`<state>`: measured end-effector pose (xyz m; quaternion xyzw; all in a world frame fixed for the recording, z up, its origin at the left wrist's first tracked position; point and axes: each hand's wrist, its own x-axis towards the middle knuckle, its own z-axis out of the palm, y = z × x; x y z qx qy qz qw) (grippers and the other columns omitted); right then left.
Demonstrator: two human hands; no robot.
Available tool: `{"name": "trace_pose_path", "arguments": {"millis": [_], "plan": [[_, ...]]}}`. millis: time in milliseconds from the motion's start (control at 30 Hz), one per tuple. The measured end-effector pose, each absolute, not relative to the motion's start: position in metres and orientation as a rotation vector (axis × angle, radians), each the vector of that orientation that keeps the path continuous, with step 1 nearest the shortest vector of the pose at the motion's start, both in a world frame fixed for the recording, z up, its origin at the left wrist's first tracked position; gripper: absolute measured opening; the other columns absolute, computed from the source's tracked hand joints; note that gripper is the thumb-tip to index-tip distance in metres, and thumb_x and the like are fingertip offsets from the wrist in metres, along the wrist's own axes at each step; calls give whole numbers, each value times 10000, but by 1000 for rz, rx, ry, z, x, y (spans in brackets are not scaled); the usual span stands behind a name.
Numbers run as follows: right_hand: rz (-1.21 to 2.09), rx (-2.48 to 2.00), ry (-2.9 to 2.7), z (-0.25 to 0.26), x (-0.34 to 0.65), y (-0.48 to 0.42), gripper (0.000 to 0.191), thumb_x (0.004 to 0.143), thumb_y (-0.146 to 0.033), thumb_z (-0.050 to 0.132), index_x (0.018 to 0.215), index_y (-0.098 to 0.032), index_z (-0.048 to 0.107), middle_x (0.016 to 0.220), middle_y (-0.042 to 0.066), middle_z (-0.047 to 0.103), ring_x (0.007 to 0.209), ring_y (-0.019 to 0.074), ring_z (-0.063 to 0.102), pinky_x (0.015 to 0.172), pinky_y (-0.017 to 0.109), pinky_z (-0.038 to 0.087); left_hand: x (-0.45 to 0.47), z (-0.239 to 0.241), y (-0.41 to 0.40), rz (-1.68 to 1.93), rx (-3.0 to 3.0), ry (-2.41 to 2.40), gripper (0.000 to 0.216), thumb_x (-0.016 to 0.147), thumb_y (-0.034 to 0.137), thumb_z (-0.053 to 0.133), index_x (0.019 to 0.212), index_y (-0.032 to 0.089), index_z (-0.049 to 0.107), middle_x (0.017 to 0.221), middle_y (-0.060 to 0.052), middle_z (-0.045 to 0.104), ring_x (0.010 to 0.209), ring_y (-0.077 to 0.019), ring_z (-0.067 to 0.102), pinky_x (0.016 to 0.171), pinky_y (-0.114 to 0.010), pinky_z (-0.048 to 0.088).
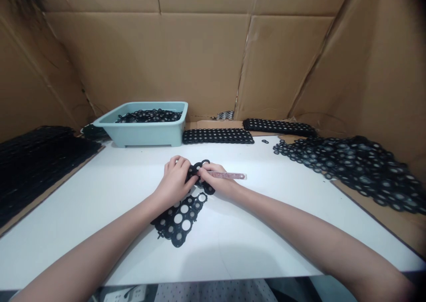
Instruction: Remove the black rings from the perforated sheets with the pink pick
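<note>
My left hand [175,182] is closed on a small black sheet of joined rings [209,188], near the middle of the table. From the other side my right hand [218,180] meets it, its fingers pinched round a slim tool with a clear, pinkish handle [229,175]. The tool's tip is hidden among the fingers and the black rings. Just below the hands, a larger piece of black ring sheet [181,217] lies on the white table [239,231], partly under my left wrist. White shows through its round holes.
A light blue basin [146,134] filled with black ring pieces stands at the back left. Stacked black sheets [40,164] lie at left. Flat perforated strips [218,135] are at the back, and a heap of black rings [359,164] covers the right side. Cardboard walls [206,58] enclose the table.
</note>
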<state>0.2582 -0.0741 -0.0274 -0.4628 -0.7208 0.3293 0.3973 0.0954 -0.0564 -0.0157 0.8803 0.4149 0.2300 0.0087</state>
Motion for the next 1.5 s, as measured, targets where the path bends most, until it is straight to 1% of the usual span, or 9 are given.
{"name": "trace_pose_path", "arguments": {"millis": [467,1000,1500], "plan": [[830,-1169,-1834,-27,258,-75,320,831,-339,351,556,-173,348,598,-28,397,570,97,389,532,232,275,96,-14,-57,715,2765,1243,119,774,277,433,842,180,443,928,-86,493,1039,-280,353,840,-442,369],[851,-1187,-1801,-34,256,-72,313,829,-357,363,575,-175,366,615,-26,400,566,96,391,513,229,269,96,-14,-57,632,2848,1274,144,794,289,424,856,160,438,939,-95,483,1037,-273,354,848,-411,377],[850,-1186,-1813,-31,257,-73,316,830,-354,356,574,-171,373,629,-23,408,578,95,394,519,222,273,96,-15,-57,616,2859,1287,151,796,293,427,857,155,439,948,-98,487,1037,-272,358,850,-409,380]]}}
